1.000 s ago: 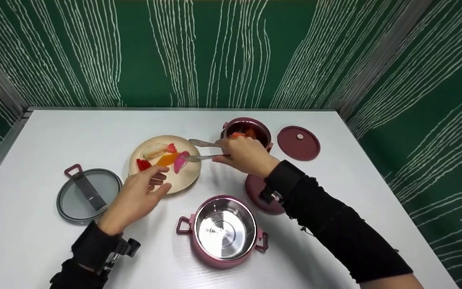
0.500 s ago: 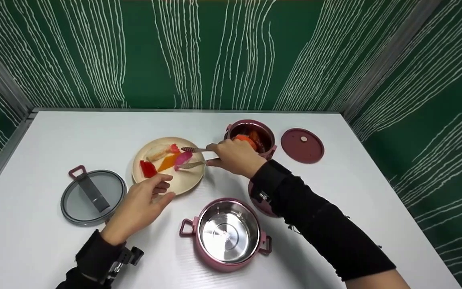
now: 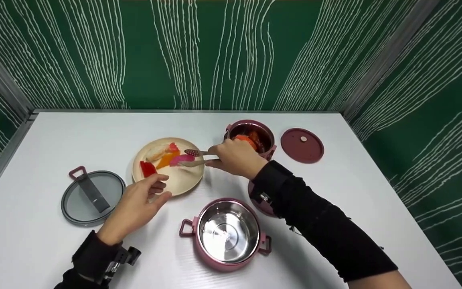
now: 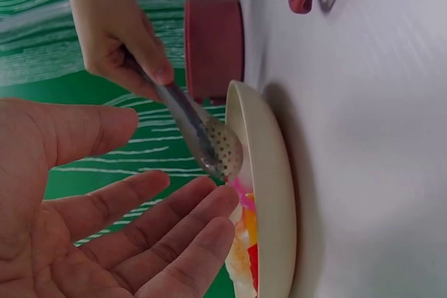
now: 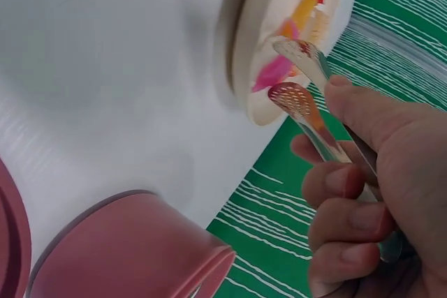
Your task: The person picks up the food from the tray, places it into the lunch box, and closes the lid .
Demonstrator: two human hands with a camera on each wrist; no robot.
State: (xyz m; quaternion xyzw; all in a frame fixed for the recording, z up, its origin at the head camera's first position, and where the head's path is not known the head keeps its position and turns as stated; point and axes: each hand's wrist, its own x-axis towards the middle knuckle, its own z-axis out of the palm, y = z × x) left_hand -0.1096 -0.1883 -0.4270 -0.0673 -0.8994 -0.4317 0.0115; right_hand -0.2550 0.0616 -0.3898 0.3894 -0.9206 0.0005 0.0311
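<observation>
My right hand [image 3: 237,156] grips metal serving tongs [image 5: 318,137] with perforated spoon-shaped ends. Their two ends stand apart over the right side of the cream plate [image 3: 183,182], right at a pink food piece [image 3: 181,159]. An orange-yellow slice [image 3: 167,159], a red piece [image 3: 148,168] and a pale piece with a red tail, like a shrimp [image 3: 157,151], lie beside it on the plate. My left hand [image 3: 136,204] hovers at the plate's near left rim, fingers loosely bent and palm bare in the left wrist view.
A steel-lined pink pot [image 3: 227,233] stands in front, nothing inside. Behind my right hand is a smaller pot [image 3: 269,130] with red-orange food. A maroon lid [image 3: 302,145] lies right of it, another maroon disc [image 3: 261,202] under my right forearm, and a grey lid [image 3: 110,188] at left.
The tongs have come over the pink piece, and it has turned from steeply slanted to lying nearly level beside the orange-yellow slice. My left hand has barely moved. The head view has shifted slightly.
</observation>
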